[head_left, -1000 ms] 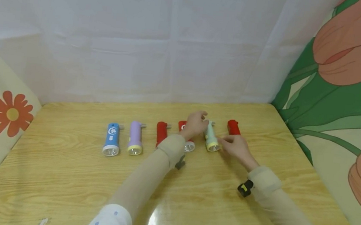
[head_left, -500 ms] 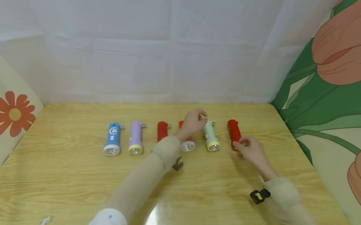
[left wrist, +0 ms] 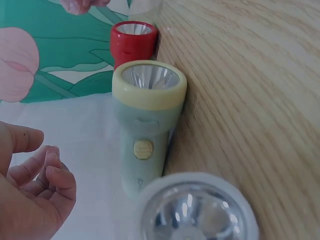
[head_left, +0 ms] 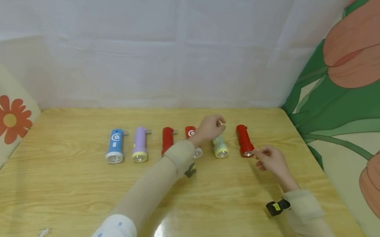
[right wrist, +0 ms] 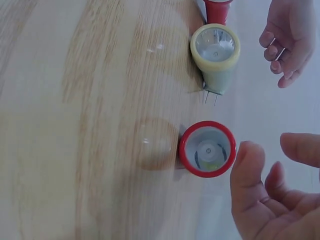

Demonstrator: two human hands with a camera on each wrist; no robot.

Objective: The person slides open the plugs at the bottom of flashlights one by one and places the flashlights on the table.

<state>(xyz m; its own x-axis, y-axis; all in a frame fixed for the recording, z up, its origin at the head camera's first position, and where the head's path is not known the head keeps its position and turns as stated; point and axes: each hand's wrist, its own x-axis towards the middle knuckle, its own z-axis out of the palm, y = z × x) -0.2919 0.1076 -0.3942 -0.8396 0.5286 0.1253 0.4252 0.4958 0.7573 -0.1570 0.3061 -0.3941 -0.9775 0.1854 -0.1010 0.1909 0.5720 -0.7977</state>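
Observation:
My left hand [head_left: 210,128] is over the back part of a mint-green flashlight [head_left: 220,149] with a yellow head, its fingers loosely curled around nothing. In the left wrist view, thumb and fingers stand apart beside that flashlight. At the right end of the row lies a red flashlight [head_left: 245,141], lens toward me. Close to its lens rim is my right hand [head_left: 273,162]; the right wrist view shows a fingertip right at the red rim [right wrist: 207,173], thumb apart. Partly behind my left arm lies a red flashlight with a white head [head_left: 191,131].
Farther left in the row lie another red flashlight [head_left: 167,139], a purple one [head_left: 140,144] and a blue one [head_left: 115,146]. Metal plug prongs stick out from several. The wooden table [head_left: 72,195] ends at a white cloth [head_left: 113,47] behind.
My right hand has moved right, from beside the mint-green flashlight to the lens end of the rightmost red one, which is now uncovered. My left hand has stayed near the mint-green flashlight.

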